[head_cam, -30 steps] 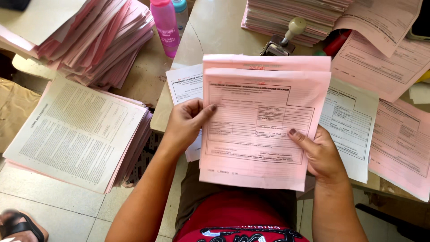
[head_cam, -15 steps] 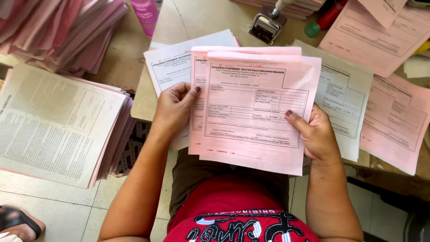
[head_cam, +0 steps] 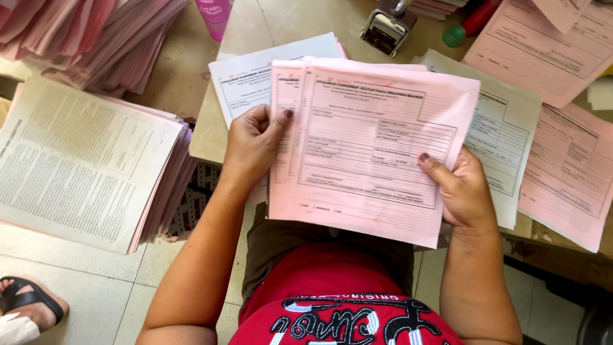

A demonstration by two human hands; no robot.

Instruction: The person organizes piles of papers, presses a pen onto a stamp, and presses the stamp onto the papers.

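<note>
Near edge of worktop [head_cam: 211, 137]: covered by the fanned pink forms [head_cam: 370, 153] held in the left hand [head_cam: 252, 147] and right hand [head_cam: 463, 191]; white sheets [head_cam: 255, 76] lie beneath them.
Bare strip: the worktop shows free between the white sheets and the far stamp [head_cam: 386, 29], and at the left corner.
Far side: stamp, pink bottle [head_cam: 214, 9] and green-capped marker [head_cam: 469, 25] stand in the way.
Right: overlapping pink sheets [head_cam: 568, 172] fill the surface.
Left: a printed stack [head_cam: 83, 160] and a slanting pink pile [head_cam: 96, 38] block that flank.
Below: open floor tiles [head_cam: 96, 300], with a sandalled foot [head_cam: 29, 306] at the corner.
</note>
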